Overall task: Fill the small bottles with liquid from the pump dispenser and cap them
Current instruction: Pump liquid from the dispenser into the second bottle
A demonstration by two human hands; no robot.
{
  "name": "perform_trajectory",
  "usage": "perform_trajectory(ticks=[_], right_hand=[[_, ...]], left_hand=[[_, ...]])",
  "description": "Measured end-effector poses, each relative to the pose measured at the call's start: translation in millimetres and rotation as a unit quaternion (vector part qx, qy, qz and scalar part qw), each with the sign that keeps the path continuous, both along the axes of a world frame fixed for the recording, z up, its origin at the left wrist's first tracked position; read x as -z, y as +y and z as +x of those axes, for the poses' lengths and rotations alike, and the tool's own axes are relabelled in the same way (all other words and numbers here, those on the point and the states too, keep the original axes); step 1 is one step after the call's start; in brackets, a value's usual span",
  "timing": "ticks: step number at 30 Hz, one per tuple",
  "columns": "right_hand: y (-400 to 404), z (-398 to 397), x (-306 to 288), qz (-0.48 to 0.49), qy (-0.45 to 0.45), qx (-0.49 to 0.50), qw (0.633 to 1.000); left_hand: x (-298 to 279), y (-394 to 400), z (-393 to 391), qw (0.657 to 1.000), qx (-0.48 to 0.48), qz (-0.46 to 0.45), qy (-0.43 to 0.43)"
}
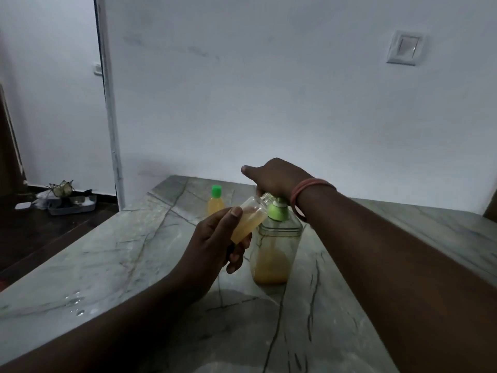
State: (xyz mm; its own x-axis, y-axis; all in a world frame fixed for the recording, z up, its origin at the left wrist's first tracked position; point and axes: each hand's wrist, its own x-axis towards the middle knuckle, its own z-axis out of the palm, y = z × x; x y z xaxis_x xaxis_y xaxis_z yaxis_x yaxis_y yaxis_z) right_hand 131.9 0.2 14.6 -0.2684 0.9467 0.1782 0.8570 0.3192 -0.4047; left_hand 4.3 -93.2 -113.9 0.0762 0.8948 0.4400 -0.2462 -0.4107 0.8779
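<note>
Veined stone counter (113, 265), white walls (269, 90).

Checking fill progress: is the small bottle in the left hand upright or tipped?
Tipped: small bottle leans, its open neck toward the pump dispenser.

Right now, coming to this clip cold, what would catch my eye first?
The two hands meeting mid-frame: the left hand holds a tilted small bottle, uncapped and partly filled with yellow liquid, its mouth up by the pump, while the right hand rests on top of the pump dispenser. Behind them a capped bottle with a green top stands on the marble counter.
</note>
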Motion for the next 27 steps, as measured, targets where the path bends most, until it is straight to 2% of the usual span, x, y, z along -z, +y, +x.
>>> perform_trajectory(ticks=[8, 12, 18, 27], right_hand=[[-8, -2, 0, -0.034, -0.061, 0.002, 0.998], [-11, -3, -12, -0.011, -0.115, 0.009, 0.993], [-1, -1, 6, -0.007, -0.008, 0.019, 1.0], [-13, -2, -7, -0.037, -0.047, 0.015, 0.998]], left_hand=[[0, -1, 0, 1.0, 0.001, 0.001, 0.008], [-1, -2, 1, 1.0, 0.001, 0.0, 0.014], [3, 1, 1, 1.0, -0.004, 0.005, 0.022], [0, -2, 1, 1.0, -0.011, -0.006, 0.026]])
